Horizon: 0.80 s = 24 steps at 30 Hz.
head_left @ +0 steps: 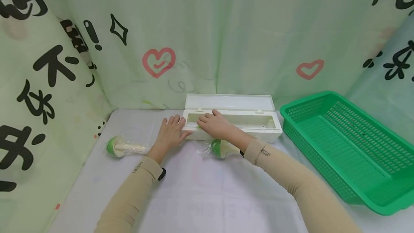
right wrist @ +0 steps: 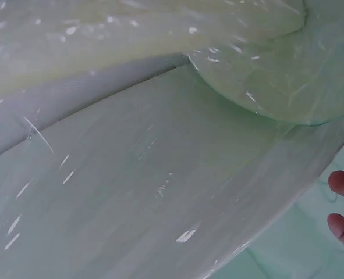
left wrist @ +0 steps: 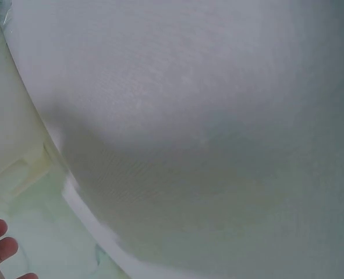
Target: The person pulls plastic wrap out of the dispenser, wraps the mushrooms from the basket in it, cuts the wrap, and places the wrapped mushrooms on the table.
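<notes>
A long white box (head_left: 262, 134) stands near the back of the table, its lid (head_left: 229, 101) raised. My left hand (head_left: 170, 132) rests at the box's left end, fingers straight and thumb against the front corner. Over the left part of the opening lies my right hand (head_left: 216, 123), palm down; its fingertips (right wrist: 341, 183) are spread in the right wrist view. A bit of green (head_left: 199, 127) peeks out under that hand, mostly hidden. Below the right wrist lies a plastic-wrapped pale handle with a green head (head_left: 218, 148). A similar wrapped piece (head_left: 119, 146) lies left of my left hand.
A green slatted basket (head_left: 323, 161) stands at the right, close to the box's right end. Behind the box hangs a pale green curtain (head_left: 245, 46) with printed hearts and characters. It also closes off both sides. A white cloth covers the table (head_left: 200, 197).
</notes>
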Available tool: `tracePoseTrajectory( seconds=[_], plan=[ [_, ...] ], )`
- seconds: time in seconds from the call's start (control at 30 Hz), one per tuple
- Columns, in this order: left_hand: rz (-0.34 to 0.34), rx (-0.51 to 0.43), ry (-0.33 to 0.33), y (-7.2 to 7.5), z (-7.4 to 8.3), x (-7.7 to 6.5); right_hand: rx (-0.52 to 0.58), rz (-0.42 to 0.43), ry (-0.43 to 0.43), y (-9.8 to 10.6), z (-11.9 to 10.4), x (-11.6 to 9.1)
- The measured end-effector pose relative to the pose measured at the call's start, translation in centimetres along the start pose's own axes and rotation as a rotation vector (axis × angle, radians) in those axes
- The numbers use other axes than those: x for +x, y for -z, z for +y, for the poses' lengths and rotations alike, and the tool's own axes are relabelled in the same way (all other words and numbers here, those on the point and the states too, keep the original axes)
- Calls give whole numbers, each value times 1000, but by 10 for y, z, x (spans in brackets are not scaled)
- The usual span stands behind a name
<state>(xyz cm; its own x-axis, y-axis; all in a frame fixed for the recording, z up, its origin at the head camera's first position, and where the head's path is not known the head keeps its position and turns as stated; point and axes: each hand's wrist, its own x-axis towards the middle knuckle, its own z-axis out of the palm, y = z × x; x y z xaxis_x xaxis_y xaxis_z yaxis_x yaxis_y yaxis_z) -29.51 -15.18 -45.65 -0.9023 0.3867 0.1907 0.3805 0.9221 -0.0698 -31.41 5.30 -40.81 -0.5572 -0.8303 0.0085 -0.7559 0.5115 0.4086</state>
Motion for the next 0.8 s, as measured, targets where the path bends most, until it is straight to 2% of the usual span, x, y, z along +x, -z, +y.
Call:
tracePoseTrajectory(
  seconds=[0.27, 0.43, 0.57, 0.8],
  plan=[
    [19, 2, 3, -1, 1, 0, 13, -11, -2, -1, 2, -3],
    [3, -13, 16, 0, -1, -1, 6, 55, 3, -7, 6, -10],
    [-12, -34, 29, 0, -2, -1, -9, 84, 5, -11, 17, -28],
    [7, -84, 21, -1, -4, -1, 8, 19, -33, -13, 40, -74]
  ],
)
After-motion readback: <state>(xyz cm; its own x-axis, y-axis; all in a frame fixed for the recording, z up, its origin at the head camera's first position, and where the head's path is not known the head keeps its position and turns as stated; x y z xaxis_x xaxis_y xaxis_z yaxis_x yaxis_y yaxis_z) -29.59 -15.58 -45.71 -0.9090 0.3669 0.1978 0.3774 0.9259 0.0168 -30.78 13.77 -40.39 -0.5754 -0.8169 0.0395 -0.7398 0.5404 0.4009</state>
